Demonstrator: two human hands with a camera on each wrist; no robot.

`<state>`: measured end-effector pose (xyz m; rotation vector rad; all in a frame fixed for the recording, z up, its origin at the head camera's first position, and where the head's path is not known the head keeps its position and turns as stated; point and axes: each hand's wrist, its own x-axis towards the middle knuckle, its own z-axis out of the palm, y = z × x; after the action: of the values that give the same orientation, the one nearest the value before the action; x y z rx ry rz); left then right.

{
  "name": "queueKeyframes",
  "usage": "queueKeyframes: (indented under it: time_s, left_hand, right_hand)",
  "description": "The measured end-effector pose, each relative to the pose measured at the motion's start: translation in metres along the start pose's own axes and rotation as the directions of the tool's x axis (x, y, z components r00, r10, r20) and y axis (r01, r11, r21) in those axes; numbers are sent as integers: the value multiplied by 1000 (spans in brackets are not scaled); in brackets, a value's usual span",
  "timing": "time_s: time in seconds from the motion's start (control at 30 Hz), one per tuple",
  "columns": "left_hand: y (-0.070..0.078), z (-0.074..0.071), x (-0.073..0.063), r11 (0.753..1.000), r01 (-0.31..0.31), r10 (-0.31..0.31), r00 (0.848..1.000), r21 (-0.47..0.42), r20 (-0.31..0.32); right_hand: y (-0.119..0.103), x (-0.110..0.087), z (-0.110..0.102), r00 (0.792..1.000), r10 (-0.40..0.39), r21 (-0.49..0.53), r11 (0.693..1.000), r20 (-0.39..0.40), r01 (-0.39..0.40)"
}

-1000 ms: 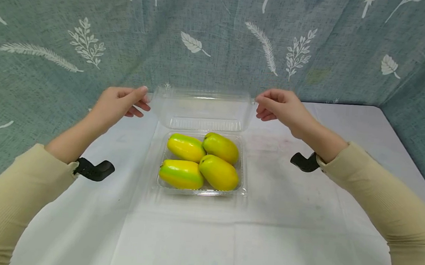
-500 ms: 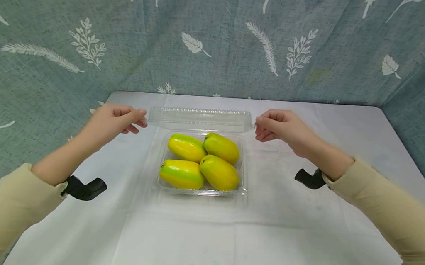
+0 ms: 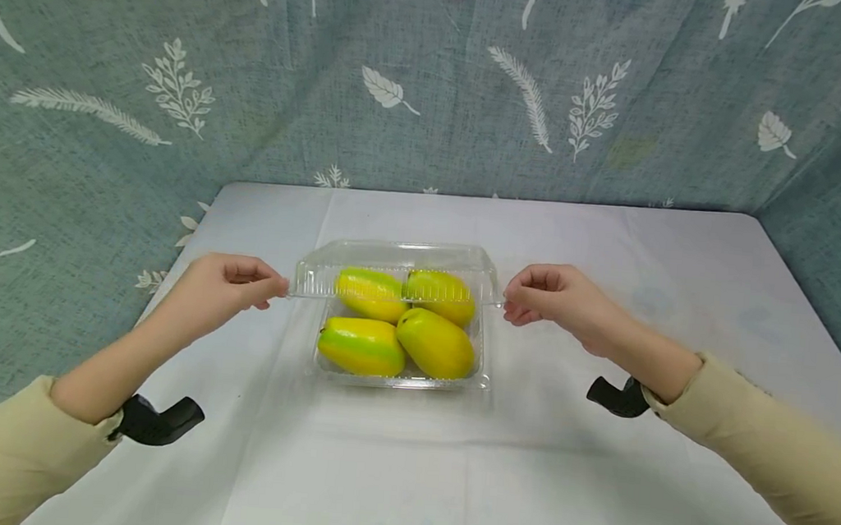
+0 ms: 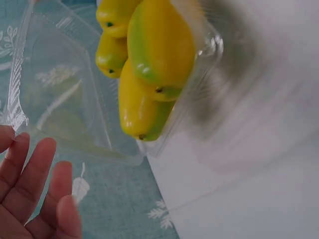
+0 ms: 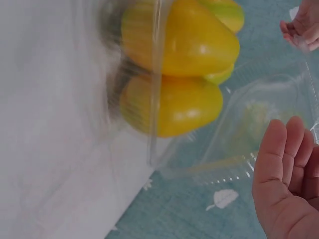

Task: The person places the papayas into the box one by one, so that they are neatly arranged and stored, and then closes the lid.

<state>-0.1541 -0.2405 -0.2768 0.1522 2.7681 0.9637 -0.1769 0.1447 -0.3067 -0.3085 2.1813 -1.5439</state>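
Note:
Several yellow-green mangoes (image 3: 435, 344) lie in the base of a clear plastic clamshell box (image 3: 396, 383). The hinged lid (image 3: 414, 255) leans forward at a slant over the back mangoes, whose shapes show through it. My left hand (image 3: 221, 290) pinches the lid's front left corner between thumb and finger; its other fingers (image 4: 37, 169) spread loosely in the left wrist view. At the front right corner, my right hand (image 3: 561, 302) pinches the lid too. In the right wrist view the right hand's fingers (image 5: 271, 149) overlap the lid's edge, and part of the left hand shows beyond.
A white cloth (image 3: 374, 473) covers the table. Behind it hangs a grey-green curtain (image 3: 449, 92) with white leaf prints. Black wrist mounts (image 3: 159, 421) stick out below both sleeve cuffs.
Both hands have brought the lid from standing upright behind the box forward and down, so it now slants over the back mangoes. The base and mangoes have stayed in place.

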Motion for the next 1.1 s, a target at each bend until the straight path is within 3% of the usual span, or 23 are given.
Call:
queueKeyframes:
  time_s: [0.17,0.53,1.1]
  left_hand:
    - [-4,12,-8,1000,-1,1,1000,16,0]
    - [-27,45,-22,997,23,-26,999,-80,-37]
    - [-52,79,-24,958,45,-56,998,-284,-31]
  right_hand:
    - [12,-6,9,1000,6,29,1000,16,-6]
    - [42,-16,27,1000,4,109,994,23,-6]
    - [72,-15,50,999,35,207,978,-5,-33]
